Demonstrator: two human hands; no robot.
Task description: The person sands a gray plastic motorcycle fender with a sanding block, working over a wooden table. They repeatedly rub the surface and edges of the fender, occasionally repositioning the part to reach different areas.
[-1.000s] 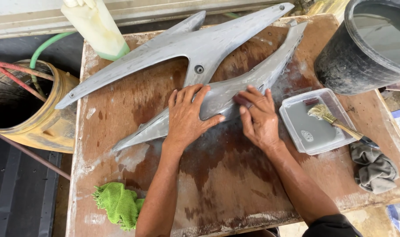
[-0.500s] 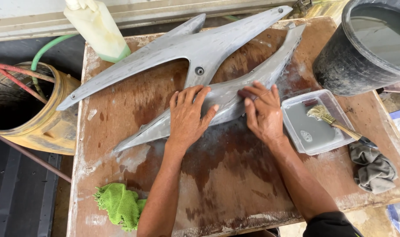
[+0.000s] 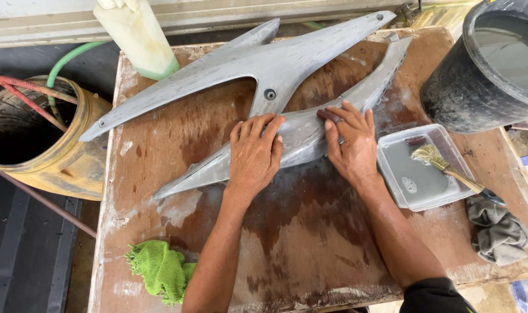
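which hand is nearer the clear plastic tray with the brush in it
Right. The right hand presses the grey panel just left of the tray; the left hand lies farther left on it.

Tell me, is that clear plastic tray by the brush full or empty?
Partly filled: the tray holds shallow cloudy liquid, with the brush head resting in it.

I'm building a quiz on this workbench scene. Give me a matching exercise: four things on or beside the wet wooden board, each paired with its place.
Things:
1. crumpled green cloth
2. clear plastic tray
3. yellow metal drum
4. black rubber bucket

Places:
A. upper right corner
B. off the board's left edge
C. beside the right hand
D. near corner, left of the left hand

Pairs: 1-D, 2-C, 3-B, 4-A
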